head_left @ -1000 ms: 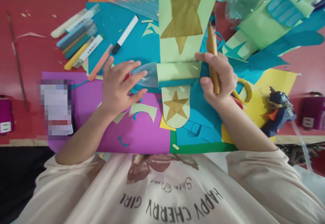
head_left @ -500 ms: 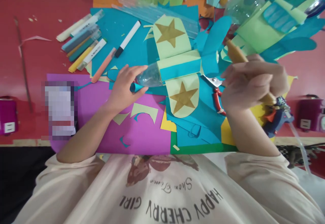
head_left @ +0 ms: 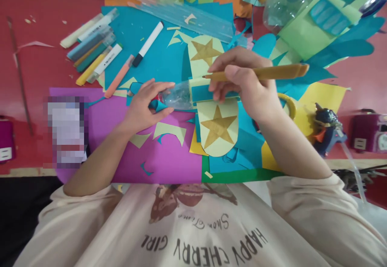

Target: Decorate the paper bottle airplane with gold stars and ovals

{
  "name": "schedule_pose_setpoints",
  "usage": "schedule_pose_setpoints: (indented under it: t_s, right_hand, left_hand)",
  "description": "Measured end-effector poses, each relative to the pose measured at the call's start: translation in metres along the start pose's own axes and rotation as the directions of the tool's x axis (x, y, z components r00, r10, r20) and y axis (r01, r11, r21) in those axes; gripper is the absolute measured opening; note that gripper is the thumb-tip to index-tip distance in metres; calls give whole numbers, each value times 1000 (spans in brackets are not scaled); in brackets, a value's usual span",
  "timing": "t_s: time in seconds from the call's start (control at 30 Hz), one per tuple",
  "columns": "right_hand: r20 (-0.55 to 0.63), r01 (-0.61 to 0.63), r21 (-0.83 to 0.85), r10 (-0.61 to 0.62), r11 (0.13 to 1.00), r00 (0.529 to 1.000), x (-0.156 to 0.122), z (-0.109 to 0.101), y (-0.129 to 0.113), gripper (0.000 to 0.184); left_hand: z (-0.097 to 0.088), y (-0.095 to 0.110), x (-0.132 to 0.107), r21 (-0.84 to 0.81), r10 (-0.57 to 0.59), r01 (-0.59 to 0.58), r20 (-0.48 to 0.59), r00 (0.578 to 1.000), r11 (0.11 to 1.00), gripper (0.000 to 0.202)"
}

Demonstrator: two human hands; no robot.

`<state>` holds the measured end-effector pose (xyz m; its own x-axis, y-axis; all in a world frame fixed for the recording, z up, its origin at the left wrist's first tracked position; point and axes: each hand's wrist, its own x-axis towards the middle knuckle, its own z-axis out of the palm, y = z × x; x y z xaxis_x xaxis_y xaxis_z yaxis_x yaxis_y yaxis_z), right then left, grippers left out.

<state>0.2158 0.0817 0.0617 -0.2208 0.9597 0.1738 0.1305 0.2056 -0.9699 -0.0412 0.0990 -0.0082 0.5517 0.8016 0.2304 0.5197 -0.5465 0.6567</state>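
A clear plastic bottle (head_left: pixel 178 96) lies on its side on the coloured paper, wrapped in a pale green and teal band, with two pale green wings (head_left: pixel 218 126) bearing gold stars. My left hand (head_left: pixel 142 107) pinches the bottle's neck end, where a small teal paper cone sits over the red cap. My right hand (head_left: pixel 242 83) is closed around a yellow-brown pen (head_left: pixel 272 72) held level, its tip pointing left above the band.
Several markers (head_left: pixel 95 51) and a white marker (head_left: pixel 148 43) lie at the back left. Paper sheets (head_left: pixel 157 154) and scraps cover the red table. A glue gun (head_left: pixel 328 132) rests at right, scissors handles behind my right wrist. More bottles and paper cutouts crowd the back right.
The bottle plane was laid flat after being held up. My right hand swung the pen from upright to level and moved left over the band. My left hand closed on the neck end.
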Motion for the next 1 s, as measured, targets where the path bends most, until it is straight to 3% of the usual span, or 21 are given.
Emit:
schedule_pose_setpoints:
  t_s: [0.27, 0.53, 0.73, 1.0]
  right_hand:
    - [26, 4, -75, -2, 997, 1000, 10, 8, 3, 30]
    - [-32, -25, -233, 18, 972, 999, 10, 14, 5, 40]
    - [3, -36, -196, 37, 980, 999, 11, 11, 0, 32]
    - [-79, 29, -268, -52, 963, 996, 10, 15, 10, 45]
  left_hand:
    - [1, -1, -2, 18, 42, -42, 22, 999, 999, 47]
    - [1, 3, -4, 18, 39, -39, 14, 999, 999, 49]
    - [5, 4, -5, 13, 33, -33, -26, 999, 999, 47]
    - [4, 14, -5, 98, -4, 6, -15, 1000, 995, 43]
